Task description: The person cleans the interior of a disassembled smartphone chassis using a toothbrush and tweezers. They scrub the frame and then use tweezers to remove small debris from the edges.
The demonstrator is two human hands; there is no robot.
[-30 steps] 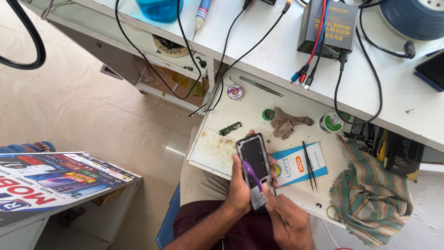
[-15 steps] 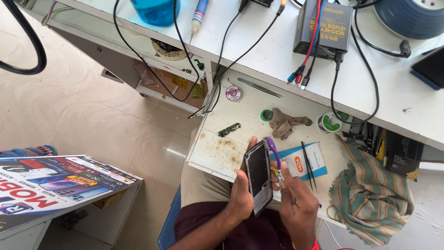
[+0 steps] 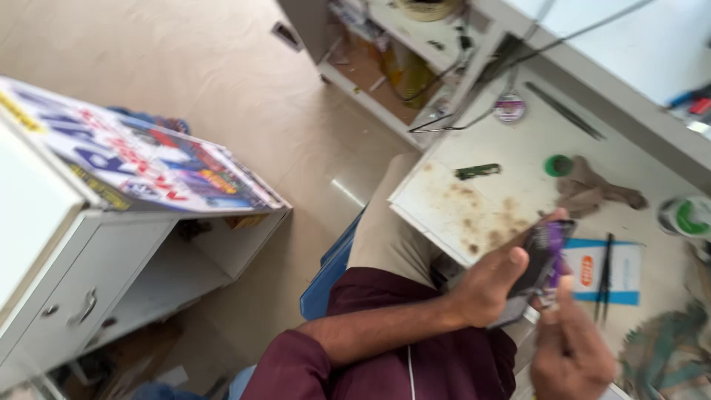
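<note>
We see a dark smartphone (image 3: 539, 268) gripped upright in the left hand (image 3: 485, 285) above the stained work board (image 3: 459, 211). Right hand (image 3: 572, 348) pinches a purple pry tool (image 3: 554, 255) against its edge. Tweezers (image 3: 603, 274) lie just beside.

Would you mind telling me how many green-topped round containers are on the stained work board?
2: a small green-topped container beside the brown rag, and a larger one at the right edge of the frame. Others may lie out of view.

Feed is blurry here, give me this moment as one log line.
left hand: holds phone | right hand: purple tool at phone | stained mat | tweezers
</note>
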